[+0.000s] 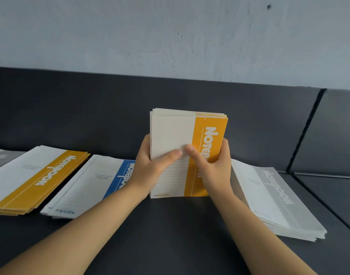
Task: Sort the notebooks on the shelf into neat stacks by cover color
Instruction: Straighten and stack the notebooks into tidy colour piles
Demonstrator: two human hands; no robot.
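Observation:
A bundle of yellow-banded notebooks (180,133) stands upright on its lower edge on the dark shelf (170,235). My left hand (150,165) grips its left side with the thumb across the front cover. My right hand (213,165) grips its right side, thumb on the cover too. A flat stack of yellow notebooks (31,179) lies at the far left. Beside it lies a blue stack (91,185), partly hidden by my left wrist. A grey stack (275,199) lies to the right, behind my right forearm.
Another grey-covered notebook (1,158) shows at the far left edge. The shelf's dark back panel (91,108) rises behind the stacks, under a pale wall. A seam (303,135) splits the shelf off from a further section at the right.

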